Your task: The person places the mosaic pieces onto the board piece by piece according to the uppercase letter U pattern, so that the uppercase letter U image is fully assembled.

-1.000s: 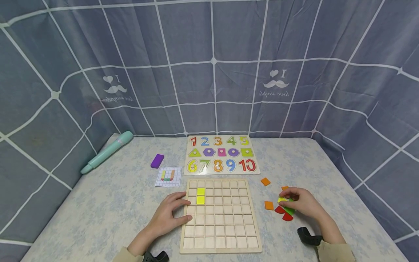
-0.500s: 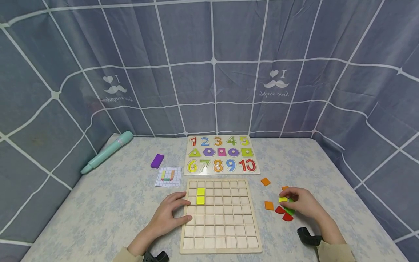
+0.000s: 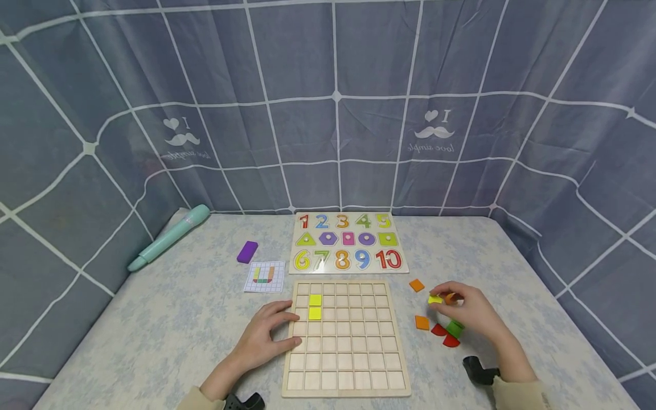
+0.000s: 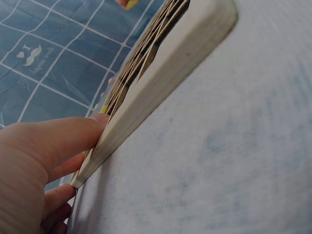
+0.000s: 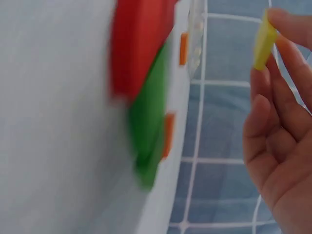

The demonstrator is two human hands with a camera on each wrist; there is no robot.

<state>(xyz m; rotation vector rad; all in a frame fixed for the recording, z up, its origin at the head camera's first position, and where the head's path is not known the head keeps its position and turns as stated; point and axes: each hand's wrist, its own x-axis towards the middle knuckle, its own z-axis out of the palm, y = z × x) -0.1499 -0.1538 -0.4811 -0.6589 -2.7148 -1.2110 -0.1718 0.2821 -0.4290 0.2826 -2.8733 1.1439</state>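
My right hand [image 3: 470, 312] pinches a yellow square tile [image 3: 434, 299] between thumb and fingers, above the loose tiles at the right. In the right wrist view that yellow tile shows edge-on, raised off the table. My left hand [image 3: 260, 336] rests at the left edge of the wooden grid board [image 3: 351, 345], fingers spread; in the left wrist view the thumb [image 4: 80, 136] touches the board's rim. Two yellow tiles [image 3: 315, 306] lie in the board's upper left cells, one above the other. Green pieces [image 3: 454, 328] and red quarter-round pieces [image 3: 451, 340] lie under my right hand.
Orange tiles [image 3: 422, 323] lie between board and right hand; one is partly hidden by the fingers. Behind the board lies a number-and-shape puzzle [image 3: 348, 228]. A pattern card [image 3: 264, 277], a purple block [image 3: 247, 251] and a teal cylinder-like object [image 3: 169, 238] are at the left.
My right hand has lifted the yellow tile off the pile and moved it up and slightly left, uncovering more of the green pieces. The left hand has stayed at the board's edge.
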